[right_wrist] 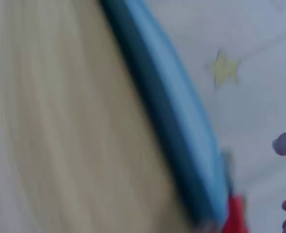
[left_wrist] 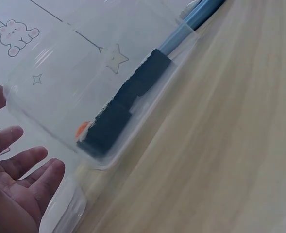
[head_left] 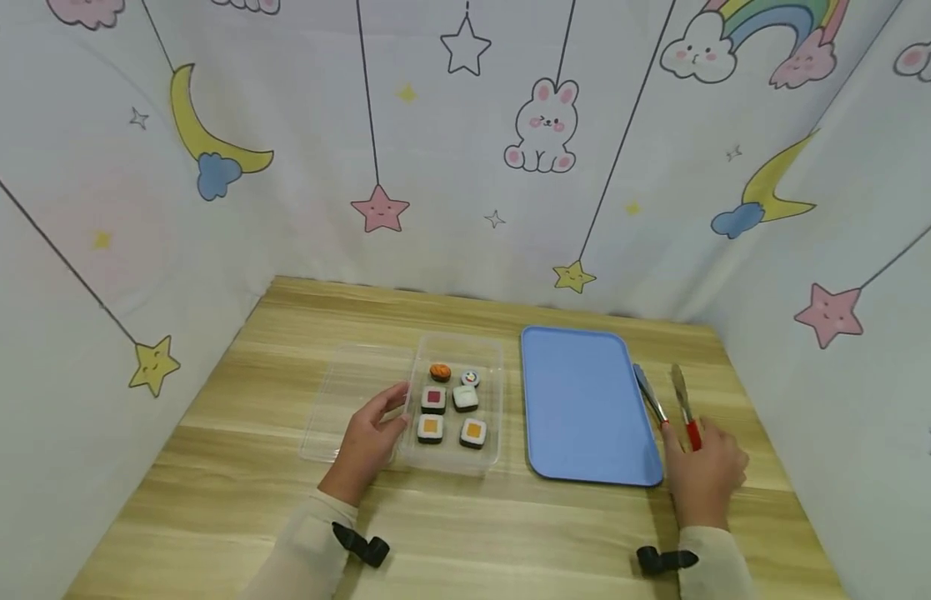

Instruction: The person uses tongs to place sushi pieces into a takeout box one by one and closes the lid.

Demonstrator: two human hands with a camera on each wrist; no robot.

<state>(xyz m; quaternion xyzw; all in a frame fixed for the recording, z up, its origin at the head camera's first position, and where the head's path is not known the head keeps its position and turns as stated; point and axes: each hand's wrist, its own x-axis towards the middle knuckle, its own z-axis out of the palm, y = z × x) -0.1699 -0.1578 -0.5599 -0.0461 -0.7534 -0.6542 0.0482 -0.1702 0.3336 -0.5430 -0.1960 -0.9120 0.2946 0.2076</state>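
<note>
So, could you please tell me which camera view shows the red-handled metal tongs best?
The head view: the red-handled metal tongs lie whole beside the blue tray. The right wrist shows only a red blur; the left wrist, nothing.

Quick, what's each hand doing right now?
Left hand: open, fingers straight beside the clear box.
Right hand: at the tongs; grip cannot be told.

The person wears a cream-white long-sleeved top, its sleeves reaching down to both wrists. A black strap with a small dark clasp wraps each forearm just behind the cuff, one by the left hand (head_left: 367, 437) and one by the right hand (head_left: 705, 479). Both hands are bare, without gloves.
</note>
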